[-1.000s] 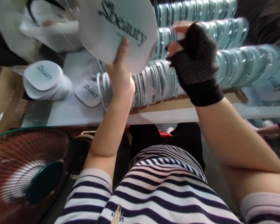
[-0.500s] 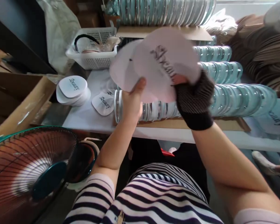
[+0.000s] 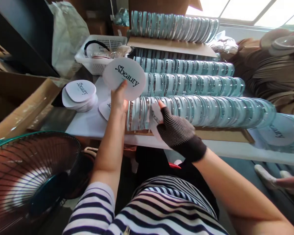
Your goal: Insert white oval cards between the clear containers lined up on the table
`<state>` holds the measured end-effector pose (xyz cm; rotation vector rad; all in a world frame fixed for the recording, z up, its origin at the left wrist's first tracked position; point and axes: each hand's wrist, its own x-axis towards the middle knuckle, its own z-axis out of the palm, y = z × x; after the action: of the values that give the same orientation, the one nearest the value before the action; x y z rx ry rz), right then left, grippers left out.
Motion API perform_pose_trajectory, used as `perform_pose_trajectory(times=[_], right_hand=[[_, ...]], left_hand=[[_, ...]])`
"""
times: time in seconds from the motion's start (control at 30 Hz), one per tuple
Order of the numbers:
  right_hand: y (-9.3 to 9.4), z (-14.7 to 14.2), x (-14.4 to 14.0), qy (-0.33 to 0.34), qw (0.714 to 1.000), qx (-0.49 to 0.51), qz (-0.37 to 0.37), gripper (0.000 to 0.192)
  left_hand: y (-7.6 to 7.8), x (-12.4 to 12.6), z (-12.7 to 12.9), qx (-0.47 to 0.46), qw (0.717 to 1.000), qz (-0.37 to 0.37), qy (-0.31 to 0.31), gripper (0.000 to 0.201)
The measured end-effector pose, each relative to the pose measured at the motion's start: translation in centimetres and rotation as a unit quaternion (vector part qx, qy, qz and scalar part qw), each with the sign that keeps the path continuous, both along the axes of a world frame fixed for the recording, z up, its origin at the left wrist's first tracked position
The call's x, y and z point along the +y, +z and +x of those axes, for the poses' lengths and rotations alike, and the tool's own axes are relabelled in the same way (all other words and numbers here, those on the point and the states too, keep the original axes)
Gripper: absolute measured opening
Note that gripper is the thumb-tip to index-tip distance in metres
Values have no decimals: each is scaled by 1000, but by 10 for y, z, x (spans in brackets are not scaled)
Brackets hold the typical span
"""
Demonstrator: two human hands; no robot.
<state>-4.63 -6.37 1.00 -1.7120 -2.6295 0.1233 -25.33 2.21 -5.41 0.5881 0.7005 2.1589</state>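
The left hand (image 3: 119,101) held a printed card (image 3: 124,77) above the left end of the nearest row of discs (image 3: 201,111), which stood on edge along the table (image 3: 88,122). The right hand (image 3: 172,130) rested against that row, just right of the left hand, pressing what seemed another card (image 3: 155,115) among the discs. More rows (image 3: 186,84) lay behind. Left of them sat a stack of cards (image 3: 79,93), with a basket (image 3: 98,54) behind it. A fan (image 3: 31,182) stood before the table, at the left.

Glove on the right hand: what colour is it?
Black, a fingerless mesh glove on the right hand; head view.
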Motion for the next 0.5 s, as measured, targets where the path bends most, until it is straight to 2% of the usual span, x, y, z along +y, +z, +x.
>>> perform_pose_trajectory(times=[0.1, 0.2, 0.27, 0.33, 0.5], right_hand=[[-9, -17, 26, -1, 999, 13, -29, 73], [-12, -12, 33, 18, 998, 52, -18, 72], [-13, 0, 31, 67, 993, 95, -20, 66], [-14, 13, 33, 142, 980, 138, -25, 62], [-14, 30, 53, 278, 946, 148, 73, 72]], left_hand=[[0, 1, -2, -7, 1000, -14, 15, 41], [-6, 3, -5, -30, 999, -21, 33, 40], [-12, 3, -6, -67, 996, -39, 37, 29], [-17, 2, -4, -105, 992, -56, 29, 21], [-26, 1, 1, -140, 989, -45, 15, 21]])
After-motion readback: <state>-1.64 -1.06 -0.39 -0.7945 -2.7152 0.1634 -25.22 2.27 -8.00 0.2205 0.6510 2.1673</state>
